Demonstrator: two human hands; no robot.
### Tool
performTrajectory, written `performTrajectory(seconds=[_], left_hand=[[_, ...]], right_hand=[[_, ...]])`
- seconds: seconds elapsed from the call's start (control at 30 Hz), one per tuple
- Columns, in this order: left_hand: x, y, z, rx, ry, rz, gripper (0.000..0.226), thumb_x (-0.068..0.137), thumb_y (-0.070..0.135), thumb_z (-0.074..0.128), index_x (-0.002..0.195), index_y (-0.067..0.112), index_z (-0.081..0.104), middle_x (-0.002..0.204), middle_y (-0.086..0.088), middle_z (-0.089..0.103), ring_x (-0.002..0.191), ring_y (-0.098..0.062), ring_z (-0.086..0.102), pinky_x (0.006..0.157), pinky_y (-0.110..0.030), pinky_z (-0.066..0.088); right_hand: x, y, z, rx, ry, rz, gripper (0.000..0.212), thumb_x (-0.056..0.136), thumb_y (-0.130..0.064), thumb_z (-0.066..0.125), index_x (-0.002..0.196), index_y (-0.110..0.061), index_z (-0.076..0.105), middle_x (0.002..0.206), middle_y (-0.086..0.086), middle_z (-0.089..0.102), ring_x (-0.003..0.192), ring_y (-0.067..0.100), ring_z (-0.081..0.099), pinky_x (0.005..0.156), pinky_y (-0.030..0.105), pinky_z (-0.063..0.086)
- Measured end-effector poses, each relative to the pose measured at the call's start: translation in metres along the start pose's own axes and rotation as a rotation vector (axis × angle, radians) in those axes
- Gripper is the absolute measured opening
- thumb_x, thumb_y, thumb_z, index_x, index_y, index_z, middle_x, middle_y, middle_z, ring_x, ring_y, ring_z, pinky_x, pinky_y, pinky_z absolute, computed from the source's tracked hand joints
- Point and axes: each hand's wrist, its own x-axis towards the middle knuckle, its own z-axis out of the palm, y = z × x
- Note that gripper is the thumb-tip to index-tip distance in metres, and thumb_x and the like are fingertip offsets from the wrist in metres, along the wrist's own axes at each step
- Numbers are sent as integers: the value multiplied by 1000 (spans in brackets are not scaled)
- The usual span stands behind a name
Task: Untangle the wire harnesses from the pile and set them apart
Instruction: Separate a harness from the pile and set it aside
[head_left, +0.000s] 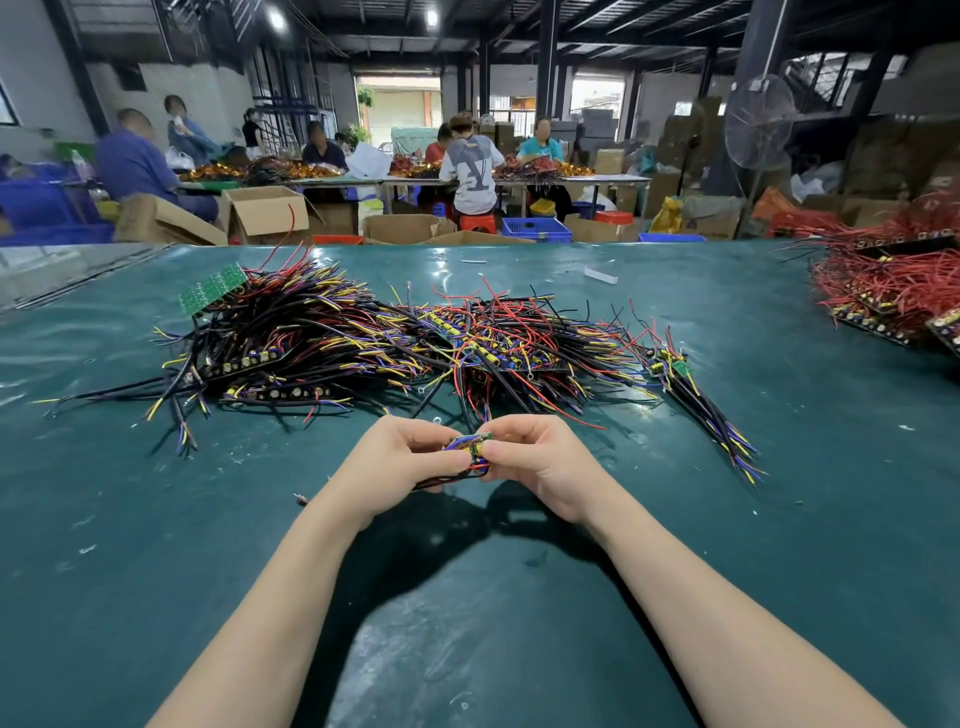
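A big tangled pile of wire harnesses (395, 338), black, red, yellow and purple wires on small circuit boards, lies across the green table (156, 519). In front of it my left hand (400, 462) and my right hand (535, 462) meet and pinch one small harness (467, 447), a green board with short coloured wires. Its black and red wires hang below my fingers. A separate small bunch of harnesses (696, 400) lies to the right of the pile.
A green panel of boards (213, 288) sticks up at the pile's left rear. Another heap of red-wired boards (893, 296) sits at the table's right edge. Wire scraps dot the table. Several people work at tables with cardboard boxes far behind.
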Motion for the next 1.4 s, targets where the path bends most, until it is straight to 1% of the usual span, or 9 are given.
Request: performTrajectory(seconds=[0.2, 0.37, 0.63, 0.77, 0.87, 1.07, 1.13, 1.3, 1.4], left_hand=[[-3, 4, -4, -21, -73, -5, 35, 83, -3, 61, 67, 25, 76, 56, 5, 64, 50, -2, 53, 51, -12, 44], [-4, 2, -7, -32, -90, 3, 31, 82, -1, 62, 69, 23, 76, 56, 5, 64, 50, -2, 53, 52, -11, 41], [5, -6, 2, -7, 151, -32, 9, 72, 5, 75, 70, 13, 72, 63, -5, 68, 53, -11, 58, 58, -22, 52], [3, -5, -1, -41, 20, 2, 16, 75, 1, 73, 70, 16, 74, 61, 2, 66, 54, -5, 57, 55, -14, 45], [1, -2, -1, -90, -71, 30, 9, 68, 13, 71, 69, 19, 76, 65, 3, 68, 58, -3, 57, 57, -11, 44], [0, -2, -7, -126, -184, 48, 12, 70, 13, 66, 77, 14, 76, 73, -3, 66, 67, -10, 56, 67, -19, 47], [1, 0, -7, -144, -157, 43, 12, 75, 5, 68, 75, 15, 76, 69, 1, 68, 64, -8, 58, 62, -17, 50], [4, -5, -8, 138, 78, 33, 21, 77, -2, 69, 77, 19, 68, 59, 7, 66, 50, 1, 55, 55, -11, 43], [4, -11, -16, 424, 160, 5, 40, 76, 11, 73, 106, 32, 58, 68, 13, 64, 58, -3, 54, 65, -19, 43]], right_hand=[[-1, 1, 0, 37, -43, 23, 19, 83, 14, 48, 83, 2, 63, 64, 0, 68, 57, 10, 61, 55, 20, 49], [0, 4, 0, 88, -36, 43, 36, 83, 14, 49, 67, -9, 73, 64, 3, 68, 57, 12, 62, 53, 22, 51], [3, 5, 0, -20, 45, 13, 20, 83, 9, 57, 74, -8, 61, 61, -2, 66, 55, 8, 62, 54, 21, 54], [1, -1, -1, -85, -19, 17, 21, 82, 10, 56, 71, -7, 59, 58, -6, 65, 52, 5, 59, 49, 18, 49], [0, -4, -2, -55, -51, 11, 21, 82, 13, 52, 71, -4, 57, 57, -4, 66, 49, 7, 59, 49, 17, 48], [-2, -7, 0, 101, -102, 33, 16, 79, 8, 49, 72, -3, 59, 58, 0, 66, 47, 10, 61, 48, 18, 50], [-1, -7, 1, 146, -88, 39, 24, 79, 6, 50, 65, -7, 65, 57, 1, 65, 46, 10, 60, 46, 19, 50], [0, -3, 0, 78, -4, 86, 22, 86, 6, 50, 71, -8, 58, 53, -5, 60, 45, 6, 54, 45, 16, 46], [0, -4, -3, 137, 21, 114, 18, 86, 1, 50, 72, -8, 57, 54, -3, 59, 45, 6, 53, 45, 16, 45]])
